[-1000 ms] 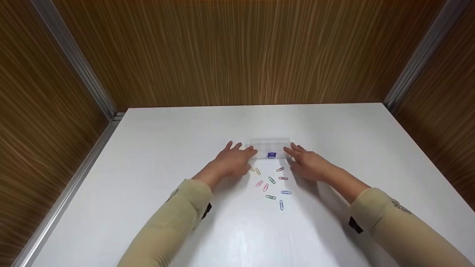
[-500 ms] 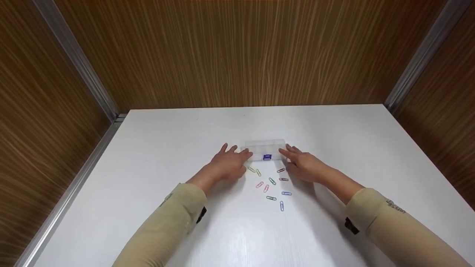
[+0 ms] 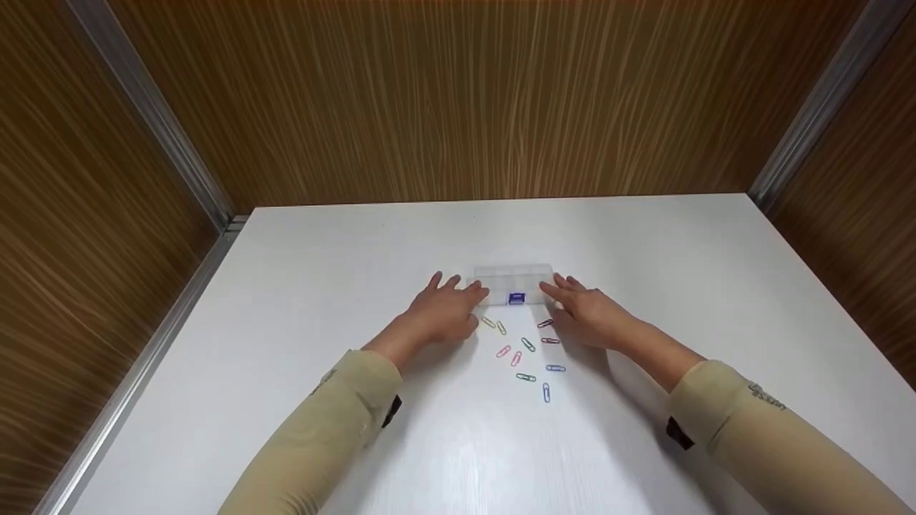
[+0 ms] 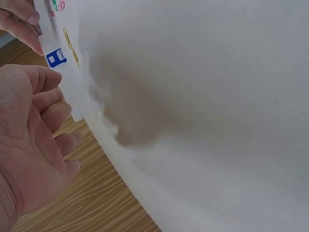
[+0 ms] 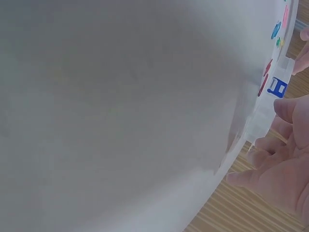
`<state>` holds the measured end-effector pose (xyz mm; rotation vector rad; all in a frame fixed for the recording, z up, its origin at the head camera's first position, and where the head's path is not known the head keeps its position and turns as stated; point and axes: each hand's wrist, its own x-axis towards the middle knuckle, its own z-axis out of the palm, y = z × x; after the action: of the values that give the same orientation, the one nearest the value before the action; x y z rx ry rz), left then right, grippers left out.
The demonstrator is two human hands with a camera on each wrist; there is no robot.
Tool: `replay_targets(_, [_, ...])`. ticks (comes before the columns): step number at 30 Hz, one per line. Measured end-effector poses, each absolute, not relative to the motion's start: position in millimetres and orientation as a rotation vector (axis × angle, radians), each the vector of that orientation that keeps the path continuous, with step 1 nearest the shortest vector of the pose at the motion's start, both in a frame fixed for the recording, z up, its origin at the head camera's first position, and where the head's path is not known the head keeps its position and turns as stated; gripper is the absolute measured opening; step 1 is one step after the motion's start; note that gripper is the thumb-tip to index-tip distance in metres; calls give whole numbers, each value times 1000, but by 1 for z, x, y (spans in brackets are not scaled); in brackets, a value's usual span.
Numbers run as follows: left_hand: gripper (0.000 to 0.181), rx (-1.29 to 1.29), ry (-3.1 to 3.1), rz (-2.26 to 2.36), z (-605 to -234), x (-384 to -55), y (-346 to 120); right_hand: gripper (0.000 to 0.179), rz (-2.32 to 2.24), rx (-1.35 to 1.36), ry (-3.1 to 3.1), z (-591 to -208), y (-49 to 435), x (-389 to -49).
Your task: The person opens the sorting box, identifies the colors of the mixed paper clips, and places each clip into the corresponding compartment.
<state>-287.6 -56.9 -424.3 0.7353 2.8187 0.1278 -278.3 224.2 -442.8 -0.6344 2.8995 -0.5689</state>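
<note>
Head view: the clear plastic box sits on the tabletop, its blue latch on the near side. The left hand appears to touch the box at its left end and the right hand at its right, fingers spread, none wrapped around it. Ten paper clips (two each of yellow, red, green, pink and blue) lie loose in front.

Left wrist view: the left hand is relaxed, fingers gently bent, gripping nothing. The yellow clips lie near the box's front edge.

Right wrist view: the right hand is likewise loose, fingers parted, gripping nothing. The red clips lie near the latch.

Step in hand: apparently, positioning or steadying the box. The next move probably calls for even pressure at both ends, clear of the clips; whether the latch is fastened cannot be told
</note>
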Motion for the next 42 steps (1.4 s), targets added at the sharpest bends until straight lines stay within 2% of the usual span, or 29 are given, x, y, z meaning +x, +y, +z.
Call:
replay_targets(10, [58,739,2836,124,-428,-285,-54,56,-642,-641,2906,-449,227,-282])
replay_targets(20, [55,797,2880,137,-427,-286,-50,45,-831,-605,2946,-452,229,-296])
replay_targets(30, [53,863,2972,408,-422,-293,-37,60,-999,-468,2859,-452,234,-309])
replay_targets(42, [39,827,2893,726,-430,-304,-23,64,-1194,-334,2640,-457,246,-320])
